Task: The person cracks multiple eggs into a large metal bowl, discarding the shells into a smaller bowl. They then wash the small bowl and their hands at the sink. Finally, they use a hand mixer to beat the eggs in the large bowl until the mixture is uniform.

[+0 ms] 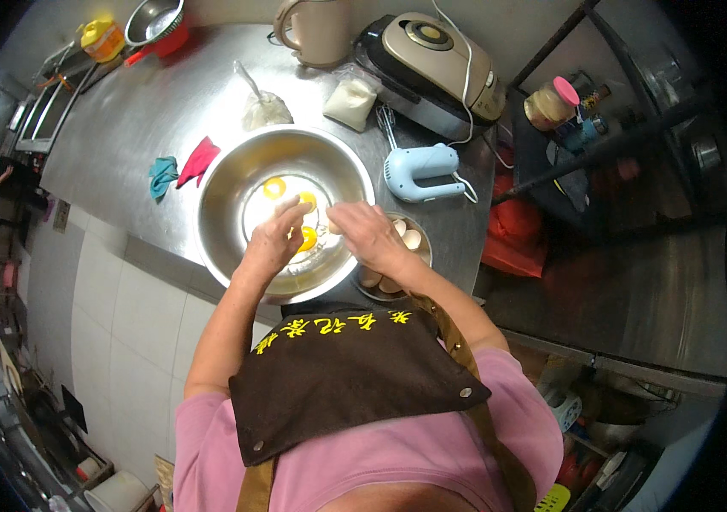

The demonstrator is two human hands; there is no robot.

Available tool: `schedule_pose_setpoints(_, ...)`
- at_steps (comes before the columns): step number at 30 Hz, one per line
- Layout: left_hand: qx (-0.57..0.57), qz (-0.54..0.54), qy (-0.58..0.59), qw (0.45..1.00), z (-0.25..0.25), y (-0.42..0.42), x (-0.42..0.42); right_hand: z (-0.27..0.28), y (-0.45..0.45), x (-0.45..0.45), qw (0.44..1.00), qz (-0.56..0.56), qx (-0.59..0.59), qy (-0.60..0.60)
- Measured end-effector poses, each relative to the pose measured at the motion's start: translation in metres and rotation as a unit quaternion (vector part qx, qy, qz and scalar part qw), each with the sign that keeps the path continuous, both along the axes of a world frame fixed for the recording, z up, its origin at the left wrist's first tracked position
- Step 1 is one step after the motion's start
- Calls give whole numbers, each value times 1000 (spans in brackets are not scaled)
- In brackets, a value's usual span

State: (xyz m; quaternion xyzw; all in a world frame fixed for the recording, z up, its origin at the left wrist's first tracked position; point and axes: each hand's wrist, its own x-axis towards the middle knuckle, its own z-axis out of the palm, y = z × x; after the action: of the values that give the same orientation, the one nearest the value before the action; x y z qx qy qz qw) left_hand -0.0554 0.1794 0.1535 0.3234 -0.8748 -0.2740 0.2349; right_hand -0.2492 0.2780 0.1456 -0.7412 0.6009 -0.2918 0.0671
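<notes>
A wide stainless steel bowl (219, 192) stands before me on the metal table, with several raw egg yolks (274, 187) and clear egg white in its bottom. Over the bowl, my left hand (274, 237) has its fingers bent beside the yolks; whether it holds a piece of shell cannot be told. Just to its right, my right hand (366, 233) pinches a pale brown eggshell (333, 226) in its fingertips, above the bowl's right side. Beneath my right wrist, partly hidden, a smaller round bowl (428, 251) holds eggs or shells (410, 239).
A light blue hand mixer (421, 171) lies right of the bowl, before a rice cooker (433, 57). Bags of white powder (352, 102) and pale contents (266, 112) sit behind. Red (199, 160) and teal cloths (163, 176) lie left. A black metal rack (568, 163) stands right.
</notes>
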Motion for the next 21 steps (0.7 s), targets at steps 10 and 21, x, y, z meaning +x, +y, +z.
schedule_pose_setpoints(10, 55, -209, 104, 971, 13, 43, -62, -8, 67, -62, 971, -147, 17, -190)
schedule_pose_setpoints(21, 7, -266, 44, 963, -10, 47, -77, -58, 121, -52, 940, -257, 225, 11)
